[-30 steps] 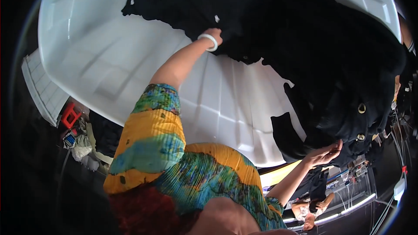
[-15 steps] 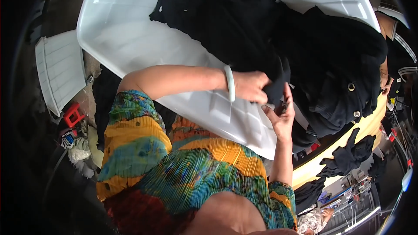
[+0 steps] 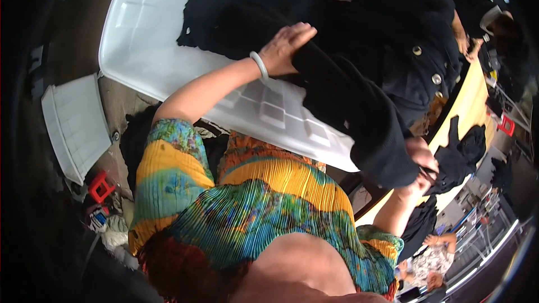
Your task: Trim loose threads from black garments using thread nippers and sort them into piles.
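A long folded part of a black garment [image 3: 359, 106] runs slantwise from my left hand to my right. My left hand [image 3: 283, 47], with a pale bangle [image 3: 259, 66] at the wrist, lies against its upper end. Its fingers are stretched out; the thumb is hidden behind the cloth. At the lower end, my right hand [image 3: 421, 168] is closed on the garment's edge, slightly blurred. Behind lie more black garments [image 3: 241, 5] in a large white plastic tub [image 3: 126, 39], and a heap with round metal buttons [image 3: 415, 73] hangs over its right side.
Right of the tub stands a light wooden table [image 3: 477, 95] bearing black cloth [image 3: 469, 143]. Another person's hand [image 3: 471, 47] is beyond the heap; a seated person [image 3: 432, 264] appears lower right. At left are a white crate [image 3: 78, 129] and a red plastic object [image 3: 101, 187].
My hands have spread apart: the left moved up and away, the right down and to the right. The garment part now stretches between them. The left fingers have straightened.
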`<action>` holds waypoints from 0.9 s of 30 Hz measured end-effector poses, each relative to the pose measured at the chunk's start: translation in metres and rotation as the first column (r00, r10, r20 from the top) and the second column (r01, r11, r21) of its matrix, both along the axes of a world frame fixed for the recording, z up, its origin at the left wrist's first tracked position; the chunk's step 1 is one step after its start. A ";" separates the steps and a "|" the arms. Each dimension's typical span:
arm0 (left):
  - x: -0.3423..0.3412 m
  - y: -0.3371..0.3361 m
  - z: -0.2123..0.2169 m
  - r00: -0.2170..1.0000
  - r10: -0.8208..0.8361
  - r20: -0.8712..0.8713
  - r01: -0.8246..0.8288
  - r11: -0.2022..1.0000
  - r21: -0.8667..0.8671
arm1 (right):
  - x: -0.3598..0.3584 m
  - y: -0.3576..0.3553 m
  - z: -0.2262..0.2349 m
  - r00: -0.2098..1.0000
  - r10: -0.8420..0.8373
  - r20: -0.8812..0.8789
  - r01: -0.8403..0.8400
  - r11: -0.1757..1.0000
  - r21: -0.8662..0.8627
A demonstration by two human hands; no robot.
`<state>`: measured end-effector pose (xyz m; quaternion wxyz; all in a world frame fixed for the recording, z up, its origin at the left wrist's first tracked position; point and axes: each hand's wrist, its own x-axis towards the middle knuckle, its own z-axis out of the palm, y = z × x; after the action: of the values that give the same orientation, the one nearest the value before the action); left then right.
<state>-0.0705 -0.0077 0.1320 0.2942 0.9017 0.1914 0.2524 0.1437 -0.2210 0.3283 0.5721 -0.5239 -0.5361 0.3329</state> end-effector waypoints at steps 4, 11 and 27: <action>0.001 0.011 -0.035 0.993 0.117 0.036 -0.118 0.992 0.052 | 0.036 -0.044 0.041 0.976 0.171 0.137 -0.215 0.870 0.444; 0.053 -0.007 0.000 0.999 0.033 0.037 -0.019 0.950 -0.312 | 0.047 -0.101 0.053 0.943 -0.327 -0.067 0.332 0.904 0.270; 0.180 -0.132 0.081 0.831 -0.388 -0.400 0.286 0.913 -0.293 | 0.168 -0.236 0.014 0.360 -0.923 -0.137 0.894 0.383 -0.232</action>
<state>0.1096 -0.1399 0.2131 0.3802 0.9164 0.1181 -0.0418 0.3112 -0.4572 0.3418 0.6894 -0.7197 -0.0619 0.0538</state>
